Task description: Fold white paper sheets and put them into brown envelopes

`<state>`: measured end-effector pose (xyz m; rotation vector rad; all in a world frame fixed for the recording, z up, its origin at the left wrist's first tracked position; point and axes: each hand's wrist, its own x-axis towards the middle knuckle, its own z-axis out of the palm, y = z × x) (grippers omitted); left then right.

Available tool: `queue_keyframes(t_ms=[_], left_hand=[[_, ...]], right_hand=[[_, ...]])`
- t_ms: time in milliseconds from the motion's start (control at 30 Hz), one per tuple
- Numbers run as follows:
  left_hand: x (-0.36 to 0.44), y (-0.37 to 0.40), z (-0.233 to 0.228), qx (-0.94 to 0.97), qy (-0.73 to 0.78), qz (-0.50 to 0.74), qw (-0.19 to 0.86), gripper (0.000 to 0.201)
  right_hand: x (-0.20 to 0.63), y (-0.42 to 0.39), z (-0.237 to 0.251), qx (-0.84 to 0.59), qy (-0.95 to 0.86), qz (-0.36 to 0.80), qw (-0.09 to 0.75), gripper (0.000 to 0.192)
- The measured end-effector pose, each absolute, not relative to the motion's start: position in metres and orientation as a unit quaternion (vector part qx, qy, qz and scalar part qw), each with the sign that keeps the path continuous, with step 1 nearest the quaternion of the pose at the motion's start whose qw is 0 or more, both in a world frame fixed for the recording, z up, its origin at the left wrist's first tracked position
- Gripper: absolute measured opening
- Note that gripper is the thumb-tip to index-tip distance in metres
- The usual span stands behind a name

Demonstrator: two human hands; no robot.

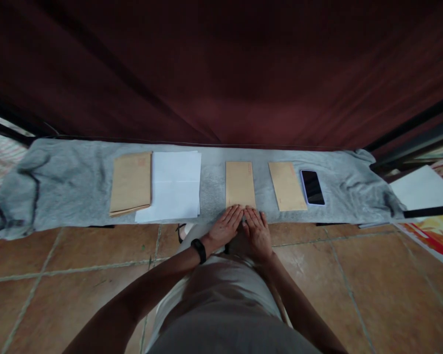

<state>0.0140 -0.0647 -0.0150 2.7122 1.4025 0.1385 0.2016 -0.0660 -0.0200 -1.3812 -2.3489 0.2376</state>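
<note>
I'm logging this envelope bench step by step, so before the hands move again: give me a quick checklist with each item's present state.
1. Left hand flat on the near end of the middle envelope: ok.
2. Right hand flat beside it, fingers on the same end: ok.
3. Envelope lying straight on the grey cloth: ok.
4. Envelope flap sealed: cannot tell, hands cover it.
5. Paper and envelope stack apart from the hands: ok.
6. Phone touching the right envelope: not ok.
</note>
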Motion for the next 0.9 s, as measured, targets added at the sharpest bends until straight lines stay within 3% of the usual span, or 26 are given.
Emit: queue_keyframes(t_ms=[900], left_hand=[[-0.023,-0.072,-0.002,0.861,0.502,0.081,0.023,0.060]], right_hand=[[0.220,-0.064,-0.010,-0.542,-0.811,0.065,0.210,0.054]])
